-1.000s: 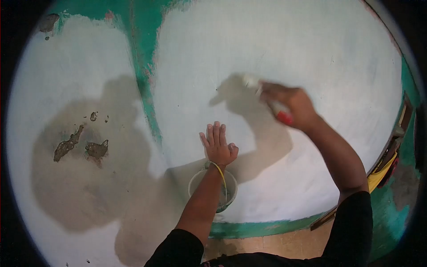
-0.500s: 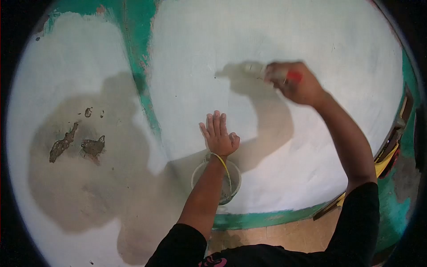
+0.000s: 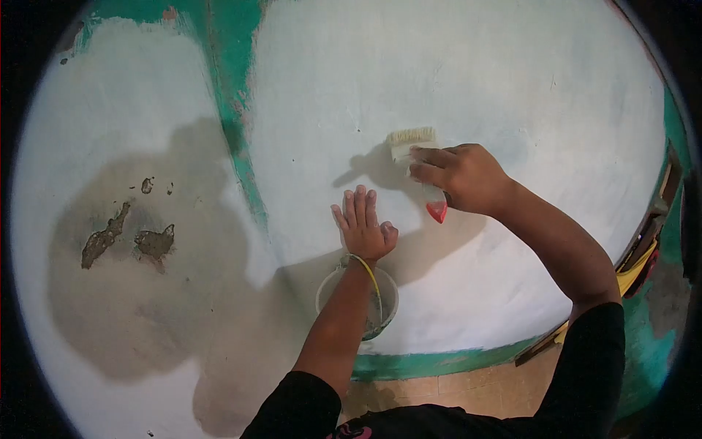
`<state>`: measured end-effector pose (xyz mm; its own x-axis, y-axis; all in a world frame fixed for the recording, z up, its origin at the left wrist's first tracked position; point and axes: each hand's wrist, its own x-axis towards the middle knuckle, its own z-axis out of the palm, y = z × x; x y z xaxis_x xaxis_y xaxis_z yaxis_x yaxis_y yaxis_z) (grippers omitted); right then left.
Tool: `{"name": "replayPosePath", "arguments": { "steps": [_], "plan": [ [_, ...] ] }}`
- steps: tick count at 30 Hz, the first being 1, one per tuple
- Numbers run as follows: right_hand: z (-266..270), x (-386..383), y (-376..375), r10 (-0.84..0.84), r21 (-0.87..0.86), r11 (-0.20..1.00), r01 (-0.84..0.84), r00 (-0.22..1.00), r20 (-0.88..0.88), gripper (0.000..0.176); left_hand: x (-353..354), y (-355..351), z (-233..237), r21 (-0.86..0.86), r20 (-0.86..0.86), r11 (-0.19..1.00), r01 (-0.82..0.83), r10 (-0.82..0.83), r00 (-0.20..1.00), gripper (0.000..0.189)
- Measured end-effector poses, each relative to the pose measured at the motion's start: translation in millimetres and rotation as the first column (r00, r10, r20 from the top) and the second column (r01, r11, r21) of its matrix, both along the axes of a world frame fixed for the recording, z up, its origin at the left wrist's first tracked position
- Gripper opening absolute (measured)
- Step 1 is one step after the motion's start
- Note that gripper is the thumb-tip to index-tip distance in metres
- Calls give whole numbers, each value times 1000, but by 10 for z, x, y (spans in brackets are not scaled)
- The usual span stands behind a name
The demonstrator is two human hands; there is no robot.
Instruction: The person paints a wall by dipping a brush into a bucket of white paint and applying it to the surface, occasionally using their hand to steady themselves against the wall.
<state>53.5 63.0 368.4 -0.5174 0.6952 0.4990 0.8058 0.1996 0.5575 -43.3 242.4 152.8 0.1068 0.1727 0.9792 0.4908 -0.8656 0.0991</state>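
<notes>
A wide paintbrush [image 3: 413, 140] with pale bristles, a whitish handle and a red handle end is gripped by my right hand [image 3: 468, 178]. Its bristles point up, close against the white-painted wall [image 3: 497, 293]. Below and to the left, my left hand [image 3: 363, 228] lies flat on the wall with its fingers apart. A small bucket [image 3: 393, 307] hangs at my left wrist by its yellow-sheathed handle [image 3: 374, 278]; my forearm hides part of it.
Green paint [image 3: 252, 132] shows in an unevenly edged strip at upper left. Chipped plaster holes [image 3: 154, 242] mark the left wall section. A green band [image 3: 439, 364] runs above the tan floor [image 3: 475, 380]. At right are wooden pieces and a yellow item [image 3: 638, 271].
My right hand has moved down and slightly left with the paintbrush, which has turned from pointing left to bristles up. My left hand stays in place on the wall.
</notes>
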Motion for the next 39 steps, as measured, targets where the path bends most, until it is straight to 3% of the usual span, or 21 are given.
{"name": "replayPosePath", "arguments": {
  "steps": [2, 4, 6, 8, 10, 11, 12, 14, 16, 18, 19, 21, 22, 24, 26, 28, 31, 32, 34, 36, 39],
  "plan": [
    [169, 36, 0, 110, 3, 994, -110, 994, -24, 30, 7, 7, -1, 0, -2, 1000, -1, 1, 1000, 73],
    [495, 178, 51, 285, 27, 957, -288, 923, -258, 25, 25, 18, -11, -1, 6, 1000, -6, 6, 1000, 73],
    [797, 442, 78, 240, 209, 968, -142, 777, -582, 23, 26, 32, -15, 31, 16, 999, -13, 12, 1000, 73],
    [1110, 577, 50, 273, 520, 848, 100, 759, -592, 22, 27, 38, -6, 50, 34, 999, -9, 7, 999, 73],
    [1142, 563, 83, 392, 799, 601, 31, 860, -328, 24, 26, 25, -4, 59, 53, 998, -7, 4, 999, 72],
    [1119, 649, 87, 182, 814, 575, 87, 956, -231, 23, 28, 28, -2, 61, 52, 998, -9, 5, 999, 72],
    [1060, 656, 147, 22, 800, 601, 8, 999, -26, 28, 21, 22, -6, 62, 48, 998, -9, 6, 999, 72],
    [629, 398, 277, -60, 668, 744, 6, 997, 57, 29, 14, 23, -5, 54, 46, 999, -7, 5, 999, 72],
    [205, 331, 402, 112, 443, 877, -188, 975, 192, 31, 19, 24, 5, 50, 49, 999, -2, -1, 999, 71],
    [-116, 91, 353, 256, 164, 943, -291, 944, 207, 29, 20, 9, -2, 34, 39, 999, -22, 20, 999, 71],
    [-162, 17, 347, 254, 160, 944, -288, 946, 201, 29, 29, 8, -14, 30, 35, 999, -18, 17, 999, 71],
    [-190, -92, 322, 266, -172, 951, -256, 963, 34, 26, 29, 31, -10, 48, 59, 998, 29, -32, 998, 69],
    [-117, -107, 296, 267, -171, 951, -258, 963, 33, 26, 22, 25, -14, 49, 57, 998, 28, -31, 998, 69],
    [175, -68, 326, 169, 18, 985, -170, 948, -271, 26, 27, 17, 6, 48, 53, 999, -4, 2, 999, 68],
    [550, 323, 517, 340, 408, 874, -265, 932, -123, 30, 35, 30, 16, 82, 79, 996, -15, 9, 997, 67],
    [858, 301, 435, 333, 703, 697, -139, 932, -146, 33, 44, 28, 9, 95, 87, 995, -13, 5, 996, 68],
    [797, 269, 466, 331, 717, 687, -118, 929, -164, 29, 31, 19, 15, 88, 88, 996, -8, 0, 996, 68],
    [638, 191, 428, 290, 542, 828, -147, 938, -190, 31, 23, 21, 25, 85, 94, 996, -18, 10, 995, 68],
    [221, 171, 592, 100, 378, 912, -156, 982, 163, 37, 24, 12, 35, 128, 112, 991, -28, 13, 994, 66],
    [-59, -43, 529, 251, 128, 944, -304, 913, 321, 31, 30, 24, 25, 123, 118, 992, -15, 0, 993, 66],
    [-117, -142, 474, 285, -56, 959, -279, 947, 147, 36, 43, 59, -18, 143, 137, 989, 24, -43, 990, 69]
  ]
}}
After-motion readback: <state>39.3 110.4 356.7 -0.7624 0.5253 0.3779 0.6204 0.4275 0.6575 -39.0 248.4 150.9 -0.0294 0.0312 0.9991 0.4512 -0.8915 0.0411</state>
